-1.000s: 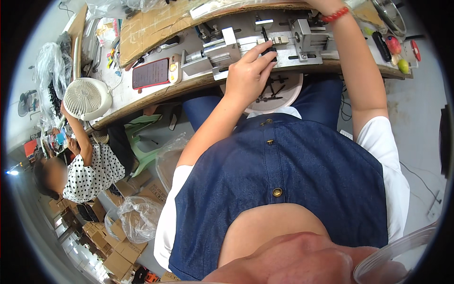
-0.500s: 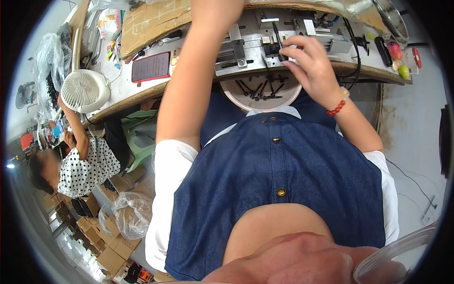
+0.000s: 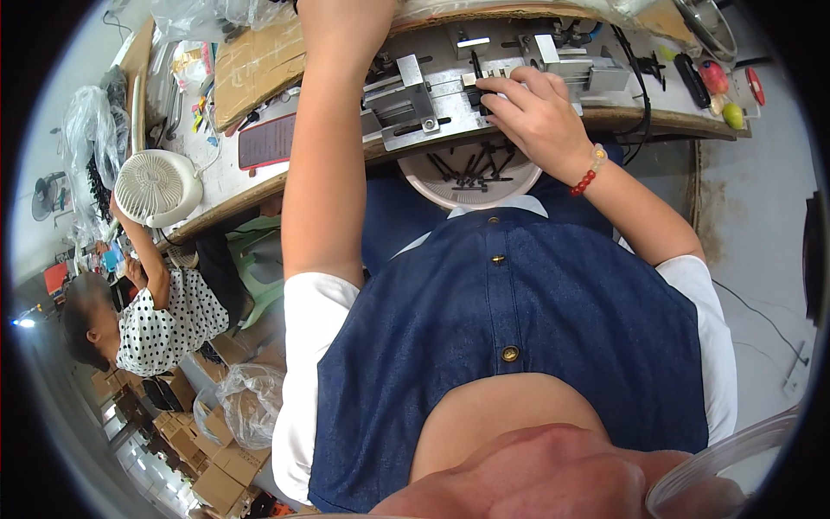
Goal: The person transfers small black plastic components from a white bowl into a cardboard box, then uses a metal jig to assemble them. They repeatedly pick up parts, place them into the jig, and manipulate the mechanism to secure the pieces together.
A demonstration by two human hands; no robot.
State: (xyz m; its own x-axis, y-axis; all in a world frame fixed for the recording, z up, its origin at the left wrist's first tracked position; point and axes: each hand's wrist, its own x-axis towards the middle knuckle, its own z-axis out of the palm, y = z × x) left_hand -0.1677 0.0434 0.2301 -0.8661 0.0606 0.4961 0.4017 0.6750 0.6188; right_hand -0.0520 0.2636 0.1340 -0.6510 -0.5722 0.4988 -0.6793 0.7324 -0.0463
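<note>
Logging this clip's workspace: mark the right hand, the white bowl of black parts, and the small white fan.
right hand (image 3: 538, 117): head view, on the back of the hand.
white bowl (image 3: 424, 177): head view, on its left rim.
small white fan (image 3: 156, 187): head view, on the middle of its round grille.

The person wears a dark blue denim sleeveless top (image 3: 519, 329) with small round metal buttons (image 3: 510, 353) running down its front. Under it is a white shirt whose short sleeves (image 3: 316, 303) end above the elbows, and whose white collar (image 3: 484, 208) shows at the neck. Just behind the right hand (image 3: 540, 117), a bracelet (image 3: 588, 171) of red and pale beads circles the wrist.
</note>
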